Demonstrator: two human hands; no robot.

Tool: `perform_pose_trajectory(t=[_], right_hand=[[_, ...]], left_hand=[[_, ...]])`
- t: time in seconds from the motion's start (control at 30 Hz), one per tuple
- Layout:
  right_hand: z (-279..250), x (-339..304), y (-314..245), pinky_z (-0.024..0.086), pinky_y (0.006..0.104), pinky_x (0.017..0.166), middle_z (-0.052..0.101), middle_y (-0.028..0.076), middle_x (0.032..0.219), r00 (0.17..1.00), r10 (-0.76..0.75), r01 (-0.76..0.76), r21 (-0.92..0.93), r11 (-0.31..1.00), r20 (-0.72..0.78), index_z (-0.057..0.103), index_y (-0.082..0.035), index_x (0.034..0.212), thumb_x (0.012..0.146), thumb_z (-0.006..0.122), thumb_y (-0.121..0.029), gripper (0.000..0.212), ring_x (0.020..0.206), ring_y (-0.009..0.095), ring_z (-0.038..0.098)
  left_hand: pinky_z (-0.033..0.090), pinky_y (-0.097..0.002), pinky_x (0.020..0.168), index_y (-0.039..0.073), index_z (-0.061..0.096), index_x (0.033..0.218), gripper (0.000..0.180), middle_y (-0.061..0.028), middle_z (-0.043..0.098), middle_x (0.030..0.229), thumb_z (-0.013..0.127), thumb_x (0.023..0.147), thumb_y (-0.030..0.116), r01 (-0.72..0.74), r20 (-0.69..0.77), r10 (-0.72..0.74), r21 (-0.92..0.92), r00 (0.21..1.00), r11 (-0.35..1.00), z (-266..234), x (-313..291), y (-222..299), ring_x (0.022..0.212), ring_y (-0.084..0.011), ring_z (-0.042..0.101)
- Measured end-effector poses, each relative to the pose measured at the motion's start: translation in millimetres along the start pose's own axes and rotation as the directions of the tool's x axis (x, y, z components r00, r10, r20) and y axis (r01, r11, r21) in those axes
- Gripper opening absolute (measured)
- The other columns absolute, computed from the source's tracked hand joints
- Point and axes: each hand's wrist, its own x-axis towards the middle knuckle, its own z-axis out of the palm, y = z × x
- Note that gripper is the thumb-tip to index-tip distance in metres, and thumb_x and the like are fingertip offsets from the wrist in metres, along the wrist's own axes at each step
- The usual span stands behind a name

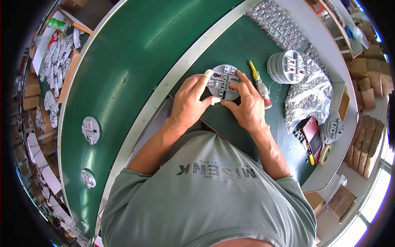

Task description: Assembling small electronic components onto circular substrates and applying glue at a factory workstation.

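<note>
A round light-grey plastic disc (pixel 225 91) with small dark sockets, red parts and thin wires lies in front of me on the green bench top. My left hand (pixel 190 101) holds its left edge between thumb and fingers, with white finger covers on the thumb and a fingertip. My right hand (pixel 249 103) grips the right side, its thumb at the near edge and bent fingers over the disc's face; any small part under those fingertips is hidden. Just right of that hand lies a whitish squeeze bottle (pixel 262 87) with a yellow tip and red end.
Behind on the right stands a stack of similar discs (pixel 284 68). Bubble-wrapped parts (pixel 284 29) and a clear bag of parts (pixel 307 99) line the bench wall. More discs (pixel 332 129), a tape roll (pixel 326 154) and a yellow-handled tool (pixel 310 156) lie nearer. Leftward, a green conveyor (pixel 119 82) carries several discs.
</note>
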Motion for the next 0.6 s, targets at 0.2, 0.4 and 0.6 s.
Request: perform_pose_trajectory(t=[0.2,0.4,0.6], right_hand=[[5,0,2,0.057,0.0489,0.108,0.058,0.019,0.16,0.999,-0.034,0.032,-0.045,0.998,-0.041,0.068,-0.003,0.125,0.076,0.097,-0.021,0.06,0.141,0.042,0.062],[-17,-6,-11,0.057,0.0488,0.106,0.064,0.02,0.148,0.994,-0.08,0.077,-0.051,0.996,-0.072,0.066,-0.003,0.133,0.075,0.098,-0.023,0.069,0.132,0.041,0.066],[-79,-5,-36,0.057,0.0461,0.104,0.07,0.022,0.135,0.974,0.099,-0.153,0.268,0.951,0.205,0.062,0.0,0.144,0.081,0.096,-0.03,0.078,0.125,0.037,0.07]], left_hand=[[0.058,-0.0454,0.099,0.001,0.056,0.155,0.093,-0.0169,0.068,0.127,0.096,0.072,0.005,0.008,0.001,-0.008,-0.029,1.0,1.0,-3,1,-1,0.116,-0.0362,0.068],[0.057,-0.0445,0.102,0.004,0.058,0.154,0.093,-0.0159,0.066,0.138,0.099,0.071,0.013,0.016,0.017,-0.016,-0.015,1.0,1.0,-18,14,16,0.123,-0.0333,0.067],[0.059,-0.0429,0.097,0.005,0.068,0.144,0.08,-0.0132,0.071,0.133,0.1,0.071,0.017,-0.185,0.246,0.217,-0.149,0.945,0.971,-48,35,21,0.115,-0.0318,0.07]])
